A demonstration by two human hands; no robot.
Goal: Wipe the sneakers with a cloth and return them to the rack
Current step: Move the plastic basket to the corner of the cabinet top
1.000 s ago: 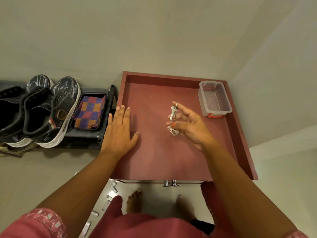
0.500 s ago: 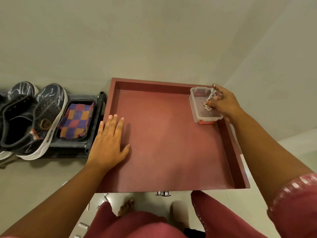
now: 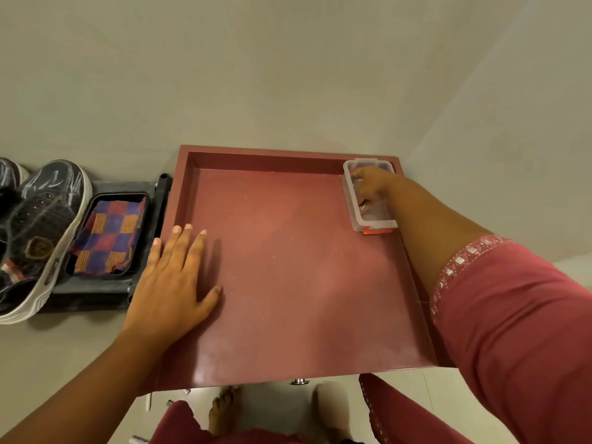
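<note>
Lay the keys (image 3: pixel 363 207) low inside the box (image 3: pixel 354 216) the right hand (image 3: pixel 371 184) grips them in; left hand (image 3: pixel 169 283) rests flat, released.

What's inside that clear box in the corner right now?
The right hand reaches into the clear box; a metal ring shows beneath its fingers. The hand covers the rest of what lies inside.

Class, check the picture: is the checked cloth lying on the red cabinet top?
No. The checked cloth lies in a black tray beside the sneakers, left of the red cabinet top.
</note>
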